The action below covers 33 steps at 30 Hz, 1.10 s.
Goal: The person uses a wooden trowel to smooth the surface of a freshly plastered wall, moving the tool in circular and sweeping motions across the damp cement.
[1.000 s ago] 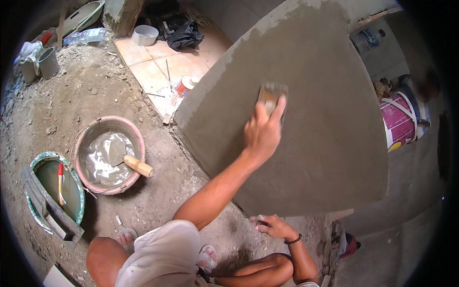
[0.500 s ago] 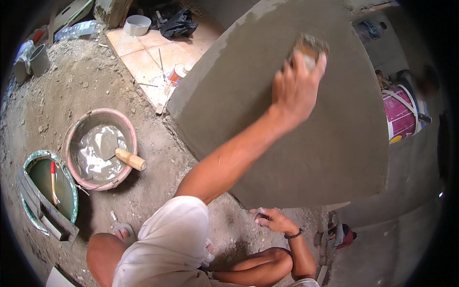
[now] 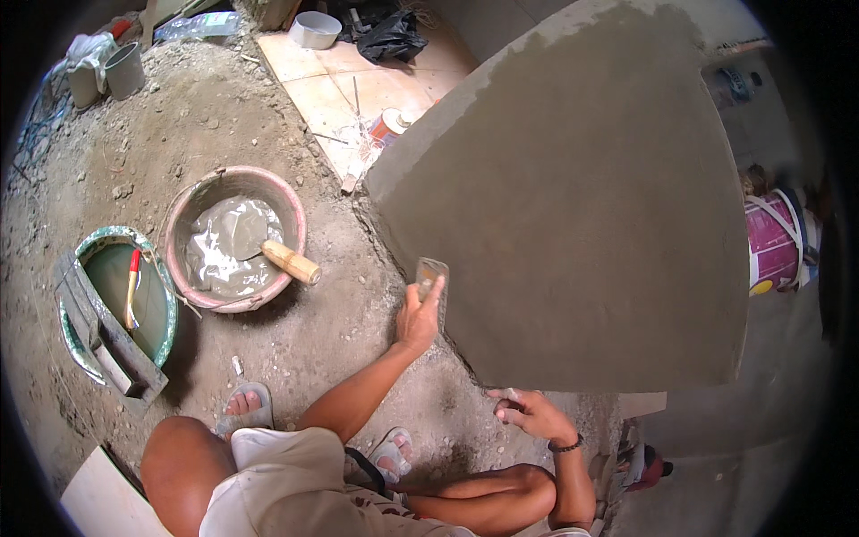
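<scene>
My left hand is closed around a small rectangular float, brownish in the middle and grey at its rim. It is at the left edge of a broad grey cement-plastered surface. The plaster looks darker and damp, with a paler strip along its upper left edge. Beside the lower edge of this surface is my right hand, a dark bracelet at its wrist. Its index finger reaches to that edge, while the other fingers curl around something dark that I cannot make out.
On the dirt floor at left stands a pinkish bucket of wet grey mix with a wooden-handled tool. A green-rimmed tub holds murky water, a red-handled brush and a long float. A purple bucket stands at right.
My left hand has come down and left with the float, from the upper part of the plastered surface to its left edge. My right hand stays near the lower edge. The view has shifted.
</scene>
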Available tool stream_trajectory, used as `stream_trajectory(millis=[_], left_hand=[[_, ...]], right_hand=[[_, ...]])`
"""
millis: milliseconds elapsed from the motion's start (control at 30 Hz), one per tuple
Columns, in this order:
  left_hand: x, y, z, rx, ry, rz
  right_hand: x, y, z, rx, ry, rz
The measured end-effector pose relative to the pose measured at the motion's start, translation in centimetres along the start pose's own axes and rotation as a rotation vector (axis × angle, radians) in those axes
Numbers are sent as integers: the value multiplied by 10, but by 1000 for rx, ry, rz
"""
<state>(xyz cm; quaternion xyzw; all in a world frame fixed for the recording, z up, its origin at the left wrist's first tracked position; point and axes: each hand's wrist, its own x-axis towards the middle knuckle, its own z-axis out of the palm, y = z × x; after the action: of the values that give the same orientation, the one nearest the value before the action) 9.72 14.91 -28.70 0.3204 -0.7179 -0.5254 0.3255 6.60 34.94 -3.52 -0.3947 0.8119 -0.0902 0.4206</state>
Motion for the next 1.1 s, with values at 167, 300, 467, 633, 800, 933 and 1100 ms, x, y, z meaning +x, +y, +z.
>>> stream_trajectory(millis=[167, 300, 467, 633, 800, 933, 1100], left_hand=[[107, 54, -74, -103, 364, 195], [177, 122, -115, -145, 378, 246], [140, 119, -59, -81, 317, 246], [77, 38, -10, -39, 171, 60], [167, 123, -74, -181, 454, 192], [142, 179, -56, -58, 350, 261], [42, 87, 33, 54, 327, 491]], right_hand=[[-17, -6, -1, 19, 46, -21], [-28, 17, 3, 109, 66, 26], [-32, 19, -2, 89, 49, 58], [-15, 2, -7, 70, 76, 17], [-23, -11, 8, 123, -75, -14], [-25, 17, 12, 9, -88, -30], [1, -4, -5, 23, 28, -7]])
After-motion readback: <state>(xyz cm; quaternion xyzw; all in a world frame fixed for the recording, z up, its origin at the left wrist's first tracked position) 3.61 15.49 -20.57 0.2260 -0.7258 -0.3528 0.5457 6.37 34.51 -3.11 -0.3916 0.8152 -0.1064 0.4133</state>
